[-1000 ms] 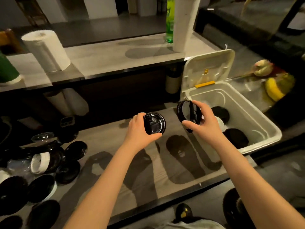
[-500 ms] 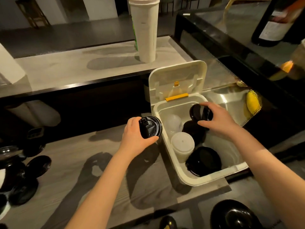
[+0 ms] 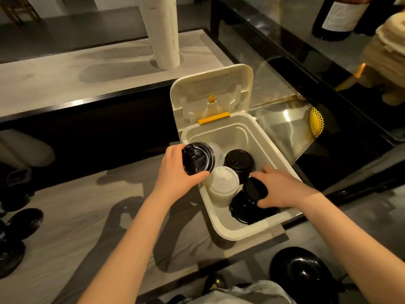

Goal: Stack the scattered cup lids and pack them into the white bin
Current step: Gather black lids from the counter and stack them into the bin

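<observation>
**Two Handfuls of Lids at the White Bin**

Gripping a black lid (image 3: pixel 198 157) in the left hand (image 3: pixel 175 174), fingers curled over its far edge and thumb clamped under its near edge, right above the left rim of the white bin (image 3: pixel 245 231). Pinching a tilted lid bundle (image 3: pixel 255 189) in the right hand (image 3: pixel 280 189), thumb on the near side and fingers wrapped over the top, down inside the bin toward its near right corner. Directly below that bundle, a black stack (image 3: pixel 241 210) lying on the bin floor; touching or just apart, impossible to tell.

Also inside the bin: a white stack (image 3: pixel 223 183) by the left wall, a second black stack (image 3: pixel 240 162) near the middle, and clear lids (image 3: pixel 217 148) toward the far left corner, partly hidden behind the held lid.

Hinged upright behind the bin, its flip cover (image 3: pixel 210 88), with a yellow latch (image 3: pixel 213 118) at the hinge.

Well left of the bin, loose black lids (image 3: pixel 24 220) on the grey counter (image 3: pixel 76 216). Beyond the bin, on a raised shelf, a tall cup column (image 3: pixel 163 31). Right of the bin, a glass case (image 3: pixel 285 69), with a bottle (image 3: pixel 341 16) on top.
</observation>
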The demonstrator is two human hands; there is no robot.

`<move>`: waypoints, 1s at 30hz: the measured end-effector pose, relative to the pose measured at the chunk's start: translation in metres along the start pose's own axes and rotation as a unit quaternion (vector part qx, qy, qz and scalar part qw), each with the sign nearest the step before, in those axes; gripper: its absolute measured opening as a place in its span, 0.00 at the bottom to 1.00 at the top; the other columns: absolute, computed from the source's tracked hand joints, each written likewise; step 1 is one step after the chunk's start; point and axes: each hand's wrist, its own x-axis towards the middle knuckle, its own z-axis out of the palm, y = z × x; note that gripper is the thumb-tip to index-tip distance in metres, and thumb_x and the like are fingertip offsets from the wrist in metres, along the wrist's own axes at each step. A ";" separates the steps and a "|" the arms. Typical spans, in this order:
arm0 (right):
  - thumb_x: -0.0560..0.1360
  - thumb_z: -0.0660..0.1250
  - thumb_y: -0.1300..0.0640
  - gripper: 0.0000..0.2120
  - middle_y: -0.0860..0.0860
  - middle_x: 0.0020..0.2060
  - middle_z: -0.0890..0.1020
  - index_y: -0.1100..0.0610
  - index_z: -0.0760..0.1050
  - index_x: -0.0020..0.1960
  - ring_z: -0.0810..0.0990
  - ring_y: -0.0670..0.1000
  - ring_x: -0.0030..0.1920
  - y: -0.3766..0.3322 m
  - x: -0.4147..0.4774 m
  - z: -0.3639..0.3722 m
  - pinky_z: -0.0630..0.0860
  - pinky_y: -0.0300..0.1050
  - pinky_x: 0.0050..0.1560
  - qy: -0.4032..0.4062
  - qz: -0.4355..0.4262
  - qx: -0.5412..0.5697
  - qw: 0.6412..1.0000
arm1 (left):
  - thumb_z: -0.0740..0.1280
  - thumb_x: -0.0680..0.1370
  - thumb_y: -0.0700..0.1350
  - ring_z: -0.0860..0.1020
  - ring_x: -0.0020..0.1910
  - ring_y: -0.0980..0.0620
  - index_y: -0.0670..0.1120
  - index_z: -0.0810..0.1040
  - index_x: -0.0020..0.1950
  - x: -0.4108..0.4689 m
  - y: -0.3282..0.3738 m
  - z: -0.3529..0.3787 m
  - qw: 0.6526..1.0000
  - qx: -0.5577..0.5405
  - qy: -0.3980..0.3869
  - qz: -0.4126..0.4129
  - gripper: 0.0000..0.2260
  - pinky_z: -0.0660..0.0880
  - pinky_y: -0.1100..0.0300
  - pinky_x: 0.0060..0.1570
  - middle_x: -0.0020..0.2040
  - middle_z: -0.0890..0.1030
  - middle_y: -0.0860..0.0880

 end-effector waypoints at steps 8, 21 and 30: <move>0.64 0.76 0.45 0.32 0.53 0.58 0.74 0.54 0.68 0.62 0.75 0.55 0.56 -0.014 0.015 0.018 0.73 0.46 0.47 -0.034 0.054 -0.062 0.996 | 0.76 0.66 0.54 0.67 0.63 0.51 0.47 0.64 0.69 -0.001 0.004 0.011 1.000 0.009 -0.008 0.017 0.36 0.67 0.57 0.63 0.64 0.67 0.50; 0.74 0.68 0.50 0.23 0.46 0.52 0.77 0.48 0.69 0.68 0.77 0.47 0.49 -0.032 0.017 -0.033 0.75 0.42 0.51 0.154 -0.064 0.379 0.910 | 0.74 0.68 0.57 0.61 0.71 0.50 0.48 0.54 0.75 -0.002 0.033 0.025 0.985 0.111 -0.064 0.111 0.43 0.60 0.50 0.70 0.71 0.64 0.51; 0.70 0.73 0.57 0.18 0.47 0.48 0.76 0.52 0.75 0.59 0.74 0.48 0.45 -0.018 0.053 -0.060 0.69 0.40 0.46 0.216 -0.023 0.213 0.953 | 0.66 0.75 0.59 0.48 0.77 0.52 0.48 0.50 0.77 0.009 0.016 0.027 0.975 0.187 -0.068 0.097 0.38 0.53 0.49 0.73 0.78 0.50 0.51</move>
